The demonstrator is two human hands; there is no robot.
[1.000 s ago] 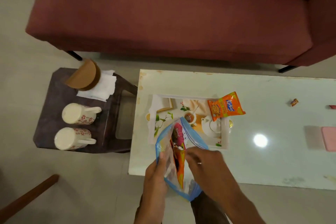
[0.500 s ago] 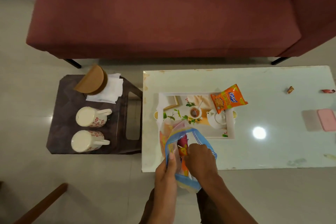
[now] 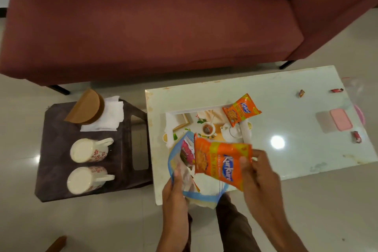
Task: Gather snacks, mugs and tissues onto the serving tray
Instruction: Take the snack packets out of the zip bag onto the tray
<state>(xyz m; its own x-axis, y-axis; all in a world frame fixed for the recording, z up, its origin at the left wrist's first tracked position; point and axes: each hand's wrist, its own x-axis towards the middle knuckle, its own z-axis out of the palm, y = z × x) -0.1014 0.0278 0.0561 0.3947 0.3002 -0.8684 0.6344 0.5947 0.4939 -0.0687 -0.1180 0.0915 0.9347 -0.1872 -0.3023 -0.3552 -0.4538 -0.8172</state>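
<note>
My right hand [image 3: 258, 172] grips an orange snack packet [image 3: 219, 162] held just above the table's near edge. My left hand [image 3: 175, 187] holds a clear blue-rimmed zip bag [image 3: 185, 170] by its left rim; a pink packet [image 3: 187, 152] still sits inside. The white picture-printed serving tray [image 3: 206, 122] lies on the table behind the bag. A second orange snack packet [image 3: 240, 111] rests on its far right corner. Two white floral mugs [image 3: 90, 150] [image 3: 87, 179] and a pile of white tissues [image 3: 107, 115] under a brown wooden holder [image 3: 86, 107] are on the stool at the left.
A dark plastic stool [image 3: 55, 143] stands left of the white glossy table [image 3: 286, 112]. A pink box [image 3: 340, 119] and three small wrapped sweets [image 3: 301, 93] [image 3: 337, 90] [image 3: 357, 136] lie at the table's right end. A maroon sofa [image 3: 153, 22] fills the back.
My right hand has pulled an orange snack packet out of the zip bag and lifted it to the right. The left hand keeps the bag open.
</note>
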